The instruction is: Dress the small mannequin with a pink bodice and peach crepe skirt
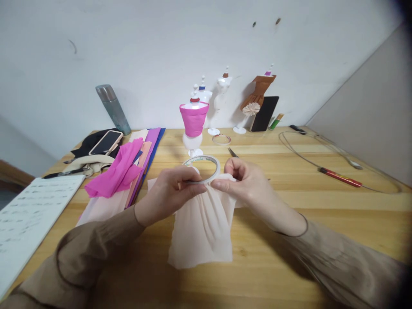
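My left hand point(167, 193) and my right hand point(247, 182) both pinch the gathered top edge of a pale peach crepe paper sheet point(202, 227), which hangs down in pleats onto the wooden table point(289, 206). A roll of white tape point(203, 165) lies just behind my fingers, touching the paper's top. Behind it stands a small white mannequin wrapped in magenta paper point(194, 122). Scissors point(233, 152) lie partly hidden behind my right hand.
Magenta crepe paper point(119, 169) and stacked coloured sheets point(148, 150) lie to the left, with a phone point(106, 142) on dark cloth, a metal bottle point(112, 109) and a printed page point(28, 214). Two white mannequins point(222, 98), a brown-dressed one point(259, 92), a clear tape roll point(221, 139) and a cable point(337, 167) sit behind and right.
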Available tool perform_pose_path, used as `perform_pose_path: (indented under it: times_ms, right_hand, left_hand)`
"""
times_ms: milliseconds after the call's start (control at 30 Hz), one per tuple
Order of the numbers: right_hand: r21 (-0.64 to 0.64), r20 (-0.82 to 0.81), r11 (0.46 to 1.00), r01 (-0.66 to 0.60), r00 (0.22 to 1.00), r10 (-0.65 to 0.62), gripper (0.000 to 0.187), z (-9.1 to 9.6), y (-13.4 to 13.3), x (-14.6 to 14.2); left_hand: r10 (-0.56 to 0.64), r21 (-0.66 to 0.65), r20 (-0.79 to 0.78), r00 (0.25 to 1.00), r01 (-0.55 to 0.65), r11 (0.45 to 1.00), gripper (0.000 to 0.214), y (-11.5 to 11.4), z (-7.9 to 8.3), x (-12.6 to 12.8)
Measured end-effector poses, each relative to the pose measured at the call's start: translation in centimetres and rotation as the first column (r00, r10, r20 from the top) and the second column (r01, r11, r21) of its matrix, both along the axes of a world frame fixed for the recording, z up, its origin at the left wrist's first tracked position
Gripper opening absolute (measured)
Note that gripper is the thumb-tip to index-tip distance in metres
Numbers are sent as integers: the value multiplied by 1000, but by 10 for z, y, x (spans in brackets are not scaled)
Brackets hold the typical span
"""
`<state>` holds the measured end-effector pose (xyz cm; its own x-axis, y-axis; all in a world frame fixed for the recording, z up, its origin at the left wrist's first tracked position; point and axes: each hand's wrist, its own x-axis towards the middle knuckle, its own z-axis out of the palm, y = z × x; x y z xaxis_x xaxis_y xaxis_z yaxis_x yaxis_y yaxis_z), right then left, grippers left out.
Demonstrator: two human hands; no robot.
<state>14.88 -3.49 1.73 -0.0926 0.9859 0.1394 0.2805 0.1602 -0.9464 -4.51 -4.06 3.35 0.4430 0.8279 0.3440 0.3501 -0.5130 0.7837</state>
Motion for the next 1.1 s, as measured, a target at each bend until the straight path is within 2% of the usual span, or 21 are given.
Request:
perform_pose_path:
  times_ms: [100,167,200,267,367,533,700,767,867,933,1100]
  right_hand:
    - [34,2,999,-21,1000,21,37,-2,0,1]
    - [-1,-36,995,-96,995,96,43,1,-2,1]
    - [-36,-58,989,-146,988,144,46,2,-3,2]
    - [-98,-103,967,-236,969,226,37,5,-4,3]
    - [-143,-134,954,-263,960,245,28,4,-2,3]
    - [-175,-126,962,-210,974,190,24,-3,0,-2]
    - [-191,-74,936,-294,956,285,28,3,0,-5]
    - [-204,-19,930,-305,951,307,30,7,-1,-3]
    - [-169,95,953,-250,959,269,32,10,-1,2]
    - [-127,132,967,-223,962,239,33,11,-1,6]
    - [-73,167,967,-244,953,253,18,9,3,8]
  left_hand:
    - [-29,-211,88,996,47,976,24,7,-6,0]
    - [-67,-316,147,987,110,942,25,10,-8,-1]
    - [-80,-356,169,982,137,924,25,12,-8,-2]
    - [-97,-420,189,977,169,892,26,14,-7,-4]
    - [-121,-490,189,974,201,848,31,16,-6,-6]
    - [-157,-514,153,976,214,830,38,16,-7,-6]
    - [-159,-532,136,978,207,821,33,17,-10,-6]
    - [-155,-542,142,978,208,814,33,20,-12,-7]
    - [-163,-556,135,977,211,804,33,24,-11,-11]
    - [-164,-549,98,982,191,813,33,27,-10,-13]
    - [-160,-507,35,987,155,848,29,30,-7,-16]
